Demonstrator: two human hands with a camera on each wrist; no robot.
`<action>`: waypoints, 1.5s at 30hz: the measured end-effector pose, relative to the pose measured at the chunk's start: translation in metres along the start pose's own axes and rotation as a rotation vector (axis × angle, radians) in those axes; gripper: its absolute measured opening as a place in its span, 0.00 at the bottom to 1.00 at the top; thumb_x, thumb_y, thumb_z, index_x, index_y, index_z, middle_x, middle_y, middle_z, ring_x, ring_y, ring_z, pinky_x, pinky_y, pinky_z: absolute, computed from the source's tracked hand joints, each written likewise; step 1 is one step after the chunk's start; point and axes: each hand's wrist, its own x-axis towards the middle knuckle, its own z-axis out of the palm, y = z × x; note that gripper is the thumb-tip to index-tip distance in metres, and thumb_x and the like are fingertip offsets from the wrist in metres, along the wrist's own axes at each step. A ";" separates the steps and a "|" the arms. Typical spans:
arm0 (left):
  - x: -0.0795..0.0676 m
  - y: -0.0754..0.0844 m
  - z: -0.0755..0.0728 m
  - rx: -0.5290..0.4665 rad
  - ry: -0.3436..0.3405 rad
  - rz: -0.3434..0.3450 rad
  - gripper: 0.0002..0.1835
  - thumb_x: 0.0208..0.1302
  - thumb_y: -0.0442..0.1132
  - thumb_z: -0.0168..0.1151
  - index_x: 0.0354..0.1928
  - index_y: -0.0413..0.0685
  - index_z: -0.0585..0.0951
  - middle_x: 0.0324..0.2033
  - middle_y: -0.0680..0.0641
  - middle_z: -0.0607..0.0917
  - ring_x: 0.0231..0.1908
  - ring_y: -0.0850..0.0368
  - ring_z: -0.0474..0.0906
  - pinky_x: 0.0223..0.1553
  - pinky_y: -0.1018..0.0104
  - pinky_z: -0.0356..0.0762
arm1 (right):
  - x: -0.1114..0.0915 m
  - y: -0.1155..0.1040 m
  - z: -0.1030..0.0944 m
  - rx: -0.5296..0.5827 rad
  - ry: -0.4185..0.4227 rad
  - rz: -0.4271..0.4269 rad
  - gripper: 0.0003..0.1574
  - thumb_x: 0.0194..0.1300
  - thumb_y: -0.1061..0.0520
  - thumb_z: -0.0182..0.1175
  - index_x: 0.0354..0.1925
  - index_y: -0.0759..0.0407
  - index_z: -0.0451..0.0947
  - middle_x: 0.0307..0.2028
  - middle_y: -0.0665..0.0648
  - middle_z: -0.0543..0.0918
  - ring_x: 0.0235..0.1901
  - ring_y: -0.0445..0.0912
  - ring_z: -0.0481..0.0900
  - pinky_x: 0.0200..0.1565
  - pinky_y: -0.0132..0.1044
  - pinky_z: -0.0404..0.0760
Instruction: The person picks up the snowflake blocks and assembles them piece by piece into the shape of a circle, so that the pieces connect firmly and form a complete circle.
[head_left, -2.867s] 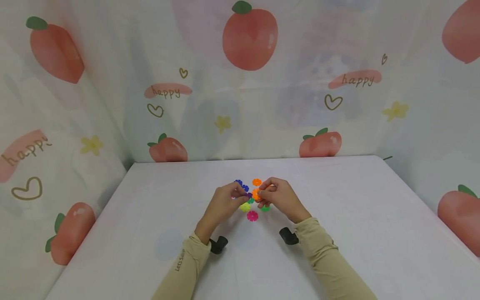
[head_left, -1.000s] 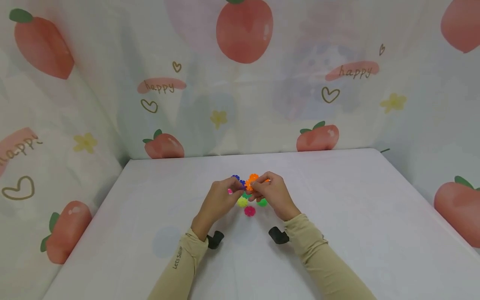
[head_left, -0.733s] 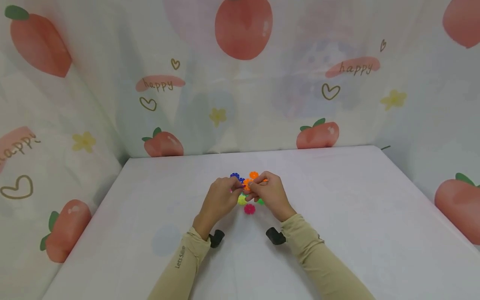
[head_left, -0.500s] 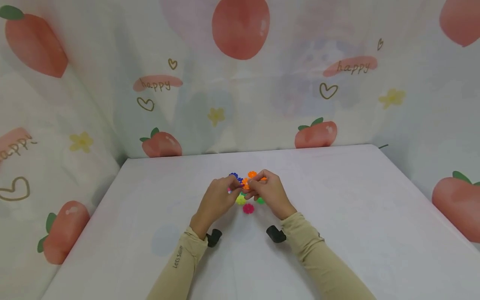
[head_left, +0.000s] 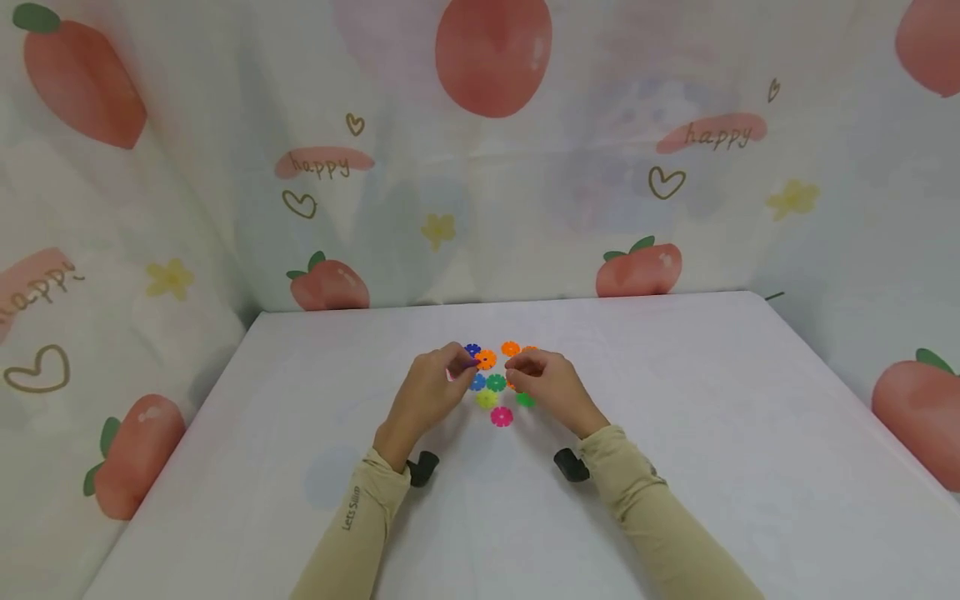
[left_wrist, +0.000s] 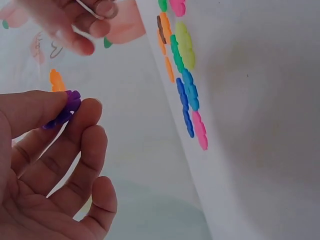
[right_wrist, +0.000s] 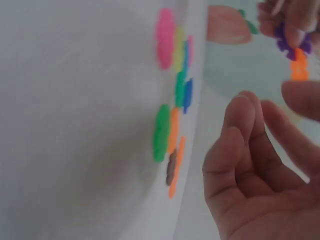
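Note:
Between thumb and forefinger, my left hand (head_left: pixel 423 392) pinches a purple snowflake-shaped plastic disc (left_wrist: pixel 65 111). Slotted onto its edge is an orange snowflake disc (head_left: pixel 486 360), held above the table and turned toward the right hand. My right hand (head_left: pixel 555 387) hovers just right of the joined pair, apart from it, fingers loosely bent and nothing between them in the right wrist view. Beneath both hands lie loose discs: a pink one (head_left: pixel 502 417), a yellow one (head_left: pixel 487 400), a teal one (head_left: pixel 496 382) and a bright green one (head_left: pixel 525 400).
Farther back on the white table (head_left: pixel 712 400) lie a dark blue disc (head_left: pixel 472 349) and another orange disc (head_left: pixel 511 348). A brown disc (left_wrist: pixel 161 30) shows in the left wrist view. A fruit-printed cloth (head_left: pixel 510 208) rises behind. Black wrist-worn pieces (head_left: pixel 423 469) hang under the sleeves.
Earlier both hands met at the purple and orange discs. The right hand has let go of the orange disc and drawn off rightward; the left keeps the joined pair and shifts slightly left.

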 end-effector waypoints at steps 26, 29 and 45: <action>-0.001 -0.007 -0.001 0.028 0.013 -0.054 0.06 0.73 0.33 0.71 0.47 0.44 0.85 0.41 0.47 0.88 0.43 0.51 0.81 0.49 0.56 0.83 | -0.009 0.009 0.003 -0.370 -0.203 -0.100 0.14 0.67 0.67 0.71 0.38 0.58 0.74 0.30 0.51 0.78 0.33 0.46 0.76 0.39 0.39 0.78; 0.000 -0.006 0.000 0.032 0.013 -0.044 0.06 0.73 0.33 0.71 0.47 0.44 0.85 0.40 0.47 0.88 0.42 0.51 0.81 0.48 0.57 0.83 | -0.011 0.013 -0.004 -0.293 -0.112 -0.097 0.11 0.67 0.69 0.69 0.40 0.60 0.76 0.33 0.53 0.80 0.35 0.48 0.77 0.42 0.41 0.80; 0.000 -0.005 0.003 0.026 -0.020 -0.002 0.05 0.72 0.32 0.71 0.46 0.43 0.85 0.40 0.47 0.89 0.43 0.51 0.83 0.49 0.57 0.83 | -0.016 0.007 -0.014 -0.123 0.093 -0.188 0.08 0.69 0.68 0.69 0.45 0.64 0.82 0.39 0.56 0.86 0.39 0.51 0.83 0.44 0.40 0.84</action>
